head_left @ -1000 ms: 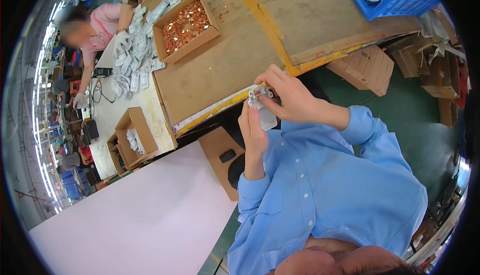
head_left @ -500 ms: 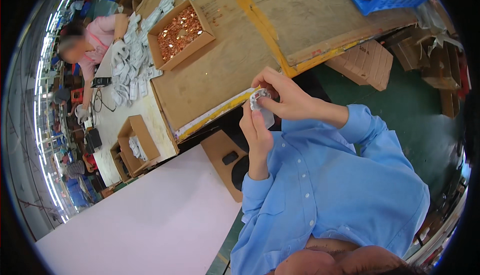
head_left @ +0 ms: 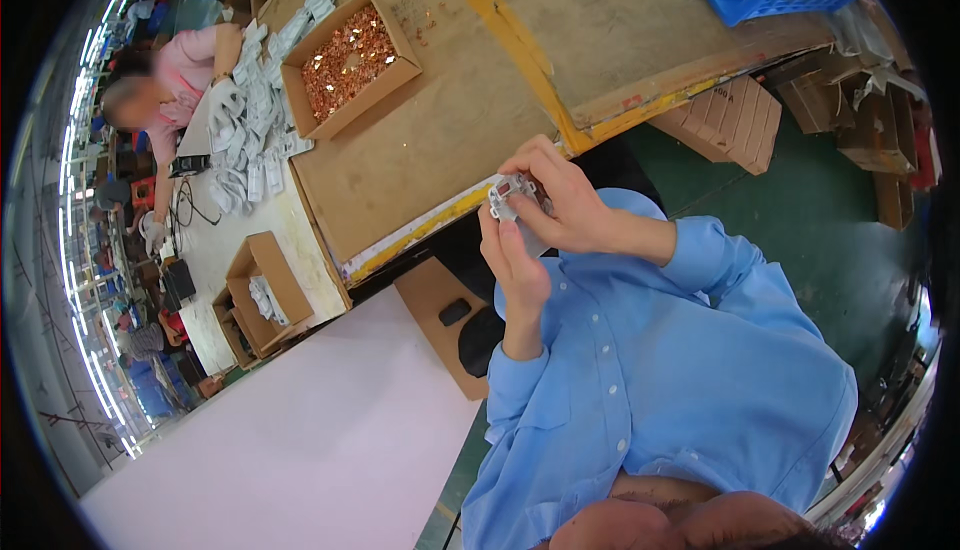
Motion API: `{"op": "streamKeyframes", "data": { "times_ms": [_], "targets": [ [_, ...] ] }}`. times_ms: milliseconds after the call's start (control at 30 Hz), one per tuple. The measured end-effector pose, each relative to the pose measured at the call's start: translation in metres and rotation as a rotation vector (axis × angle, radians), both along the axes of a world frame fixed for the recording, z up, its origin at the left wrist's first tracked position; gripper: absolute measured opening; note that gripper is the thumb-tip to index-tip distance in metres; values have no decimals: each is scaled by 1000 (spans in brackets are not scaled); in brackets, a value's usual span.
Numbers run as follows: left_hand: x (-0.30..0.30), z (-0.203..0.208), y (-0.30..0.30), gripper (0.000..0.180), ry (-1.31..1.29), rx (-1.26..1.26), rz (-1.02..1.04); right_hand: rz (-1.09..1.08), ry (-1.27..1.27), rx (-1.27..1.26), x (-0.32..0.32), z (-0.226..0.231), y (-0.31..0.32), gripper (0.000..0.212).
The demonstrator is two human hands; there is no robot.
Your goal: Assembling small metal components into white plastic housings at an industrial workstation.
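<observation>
Between my hands, close to the table's front edge, is a white plastic housing point(head_left: 512, 188) with a small reddish part at its upper end. My left hand point(head_left: 516, 268) grips it from below, fingers wrapped along its side. My right hand point(head_left: 562, 196) is closed around its upper end, thumb pressed near the open face. The fingers hide most of the housing. A carton point(head_left: 360, 108) full of small copper-coloured metal pieces stands on the cardboard-covered table point(head_left: 440, 140), to the left of my hands.
White housings point(head_left: 262, 115) lie heaped at the left, where a co-worker's gloved hand point(head_left: 226, 102) reaches in. Open cartons point(head_left: 278, 268) stand on the nearer left table. A blue crate point(head_left: 745, 2) of white parts sits at the far right. More cartons point(head_left: 725, 125) lie below the table's right side.
The housing has moved slightly left and tilted in my hands, showing more of its upper end. Both hands keep hold of it. The view has shifted a little.
</observation>
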State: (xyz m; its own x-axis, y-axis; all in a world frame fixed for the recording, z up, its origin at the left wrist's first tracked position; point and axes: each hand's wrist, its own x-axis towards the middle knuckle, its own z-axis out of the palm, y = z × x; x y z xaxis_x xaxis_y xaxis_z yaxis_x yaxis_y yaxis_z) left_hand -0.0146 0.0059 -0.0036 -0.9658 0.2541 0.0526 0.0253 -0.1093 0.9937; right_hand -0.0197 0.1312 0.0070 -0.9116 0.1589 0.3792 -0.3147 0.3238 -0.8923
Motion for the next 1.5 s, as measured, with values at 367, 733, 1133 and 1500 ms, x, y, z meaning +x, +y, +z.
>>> {"op": "streamKeyframes", "data": {
  "times_ms": [367, 733, 1133, 1500],
  "targets": [
    [-8, -3, -4, 48, 199, -172, 23, 164, -358, -435, -3, 8, 0, 23],
    [-10, -3, -12, 47, -111, 141, 7, 130, -236, -193, -4, 7, -3, 26],
    [-8, 4, -6, 32, 28, -217, 64, 152, -292, -72, -7, 15, 12, 16],
    [-6, 3, -8, 30, -24, -256, 47, 250, -397, -95, -7, 21, 21, 14]
  ]
}}
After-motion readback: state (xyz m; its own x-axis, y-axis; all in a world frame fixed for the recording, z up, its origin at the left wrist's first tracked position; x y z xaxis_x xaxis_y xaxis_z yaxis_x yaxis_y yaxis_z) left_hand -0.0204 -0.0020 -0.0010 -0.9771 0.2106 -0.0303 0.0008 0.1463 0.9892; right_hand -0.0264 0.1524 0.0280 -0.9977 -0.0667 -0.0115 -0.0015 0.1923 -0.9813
